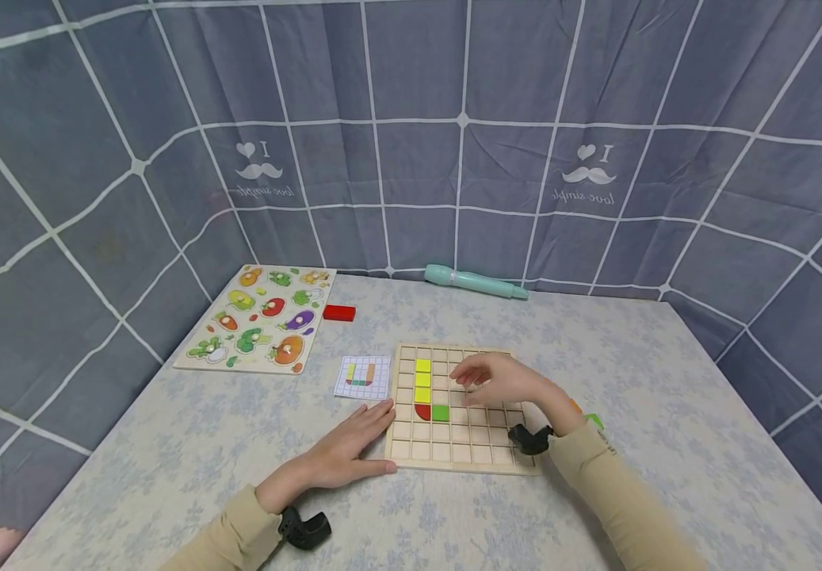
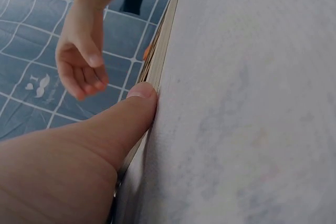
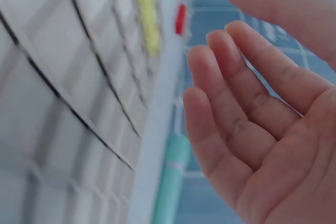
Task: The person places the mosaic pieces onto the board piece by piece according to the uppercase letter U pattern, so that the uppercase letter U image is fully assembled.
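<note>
Right hand relaxed, empty — grid board beneath — left hand straight-fingered, touching edge

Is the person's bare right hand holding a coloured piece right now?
No: the bare right hand, over the square pale-wood grid board, shows an empty palm and loosely curled fingers.

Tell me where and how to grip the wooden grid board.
Pinch the grid board midway along its near rim, probably best from the front: it lies flat, that stretch is uncovered, and the left hand touches the left edge.
</note>
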Tool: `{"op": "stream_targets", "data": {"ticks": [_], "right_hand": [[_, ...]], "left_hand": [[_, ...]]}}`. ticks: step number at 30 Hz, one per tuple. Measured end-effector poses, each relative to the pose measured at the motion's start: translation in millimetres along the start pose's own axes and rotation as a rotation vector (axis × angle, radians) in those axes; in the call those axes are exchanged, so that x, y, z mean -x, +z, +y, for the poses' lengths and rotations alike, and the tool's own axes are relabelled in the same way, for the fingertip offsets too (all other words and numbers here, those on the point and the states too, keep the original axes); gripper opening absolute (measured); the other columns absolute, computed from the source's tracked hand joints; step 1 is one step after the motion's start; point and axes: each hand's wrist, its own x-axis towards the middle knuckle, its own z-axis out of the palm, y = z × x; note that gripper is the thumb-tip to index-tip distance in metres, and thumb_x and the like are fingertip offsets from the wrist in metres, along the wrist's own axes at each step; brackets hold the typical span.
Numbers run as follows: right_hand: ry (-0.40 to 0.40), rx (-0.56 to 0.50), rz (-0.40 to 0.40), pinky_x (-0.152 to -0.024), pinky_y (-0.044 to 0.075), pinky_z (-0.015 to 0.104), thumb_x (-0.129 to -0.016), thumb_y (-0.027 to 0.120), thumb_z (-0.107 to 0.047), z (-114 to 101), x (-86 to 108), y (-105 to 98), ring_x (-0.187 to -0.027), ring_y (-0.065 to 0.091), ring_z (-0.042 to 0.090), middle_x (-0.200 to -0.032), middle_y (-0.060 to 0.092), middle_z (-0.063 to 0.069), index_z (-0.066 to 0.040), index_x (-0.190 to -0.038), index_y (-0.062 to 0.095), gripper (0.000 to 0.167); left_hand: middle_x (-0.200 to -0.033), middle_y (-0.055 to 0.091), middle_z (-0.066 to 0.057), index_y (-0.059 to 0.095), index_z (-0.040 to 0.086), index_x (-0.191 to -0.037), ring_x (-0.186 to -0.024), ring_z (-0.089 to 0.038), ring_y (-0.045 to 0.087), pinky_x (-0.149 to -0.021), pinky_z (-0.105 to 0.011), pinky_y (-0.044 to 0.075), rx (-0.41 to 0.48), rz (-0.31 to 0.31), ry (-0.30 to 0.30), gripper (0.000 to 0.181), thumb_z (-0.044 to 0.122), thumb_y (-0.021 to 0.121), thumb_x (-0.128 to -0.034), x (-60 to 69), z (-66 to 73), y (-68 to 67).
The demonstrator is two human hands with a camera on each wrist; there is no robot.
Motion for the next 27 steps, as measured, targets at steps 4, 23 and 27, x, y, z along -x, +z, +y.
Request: {"op": "stream_targets", "data": {"ticks": [4,23,27], "right_hand": [[0.002,0.036,0.073,-0.09,0.05,0.039,-0.084,0.073,-0.021,-3,18.7,-27,-0.101,0.059,0.029,-0.11,0.062,0.015,-0.004,-0.118,0.062,0.039],[0.165,0.101,0.403,-0.08,0.051,0.018,-0.085,0.072,-0.022,24,138.2,-90,-0.097,0.06,0.012,-0.114,0.061,0.013,-0.003,-0.124,0.057,0.046],[0.181,0.054,0.407,-0.078,0.053,0.019,-0.085,0.071,-0.021,38,151.6,-86,-0.096,0.061,0.009,-0.115,0.06,0.016,0.0,-0.125,0.055,0.048]], "left_hand": [[-0.155,0.015,-0.009,0.025,0.0,-0.147,-0.142,-0.02,0.013,-0.117,-0.039,0.008,-0.004,0.001,0.003,0.081,0.047,0.058,-0.0902,-0.3,0.1,-0.3],[-0.155,0.016,-0.01,0.025,-0.001,-0.147,-0.142,-0.022,0.013,-0.117,-0.04,0.008,0.004,0.0,0.003,0.081,0.047,0.058,-0.0903,-0.9,1.1,-1.5],[-0.155,0.017,-0.012,0.026,-0.002,-0.147,-0.142,-0.025,0.015,-0.116,-0.042,0.009,0.005,0.007,0.015,0.08,0.046,0.058,-0.0907,-0.7,0.7,-0.3]]}}
